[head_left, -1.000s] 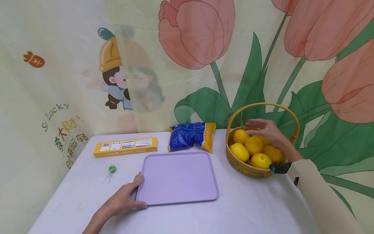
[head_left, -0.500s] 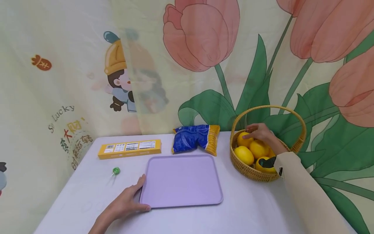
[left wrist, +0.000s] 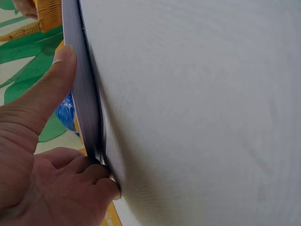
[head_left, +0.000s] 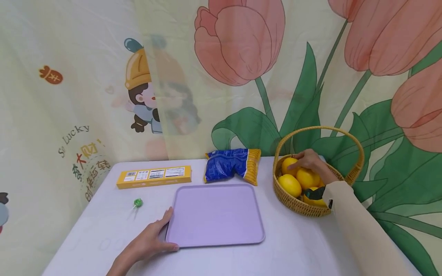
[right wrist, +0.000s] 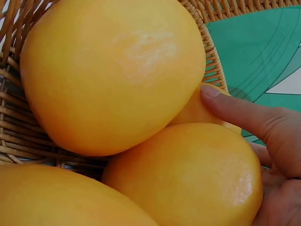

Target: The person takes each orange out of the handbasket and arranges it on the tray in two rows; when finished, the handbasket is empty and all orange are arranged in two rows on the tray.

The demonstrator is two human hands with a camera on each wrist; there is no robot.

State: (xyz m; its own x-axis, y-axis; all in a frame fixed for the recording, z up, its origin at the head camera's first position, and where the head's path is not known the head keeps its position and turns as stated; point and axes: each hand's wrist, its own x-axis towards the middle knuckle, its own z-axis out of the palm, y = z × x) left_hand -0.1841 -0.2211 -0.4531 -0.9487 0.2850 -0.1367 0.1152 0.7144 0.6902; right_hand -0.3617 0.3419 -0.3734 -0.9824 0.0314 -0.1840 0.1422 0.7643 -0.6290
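A lilac rectangular tray [head_left: 215, 215] lies flat on the white table. My left hand [head_left: 149, 238] grips its left end, the thumb along the front edge and the fingers at the left side. In the left wrist view the fingertips [left wrist: 106, 181] curl at the tray's rim [left wrist: 84, 94]. My right hand [head_left: 309, 160] is inside a wicker basket [head_left: 297, 207], gripping a round yellow fruit [head_left: 289, 165] at the back left. The right wrist view shows the thumb [right wrist: 230, 103] on that fruit [right wrist: 193, 107], which other fruits largely hide. Several more yellow fruits [head_left: 290, 185] lie around it.
Behind the tray lies a blue and yellow packet [head_left: 228, 165]. A long yellow box [head_left: 153, 177] is at the back left, with a green lollipop [head_left: 138, 202] in front. The basket's tall handle [head_left: 321, 127] arches over the fruits. A tulip-print curtain [head_left: 238, 46] hangs behind the table.
My right hand has come down from above the fruits and taken hold of the back-left one. The left hand keeps its grip on the tray. The whole head view has shifted slightly.
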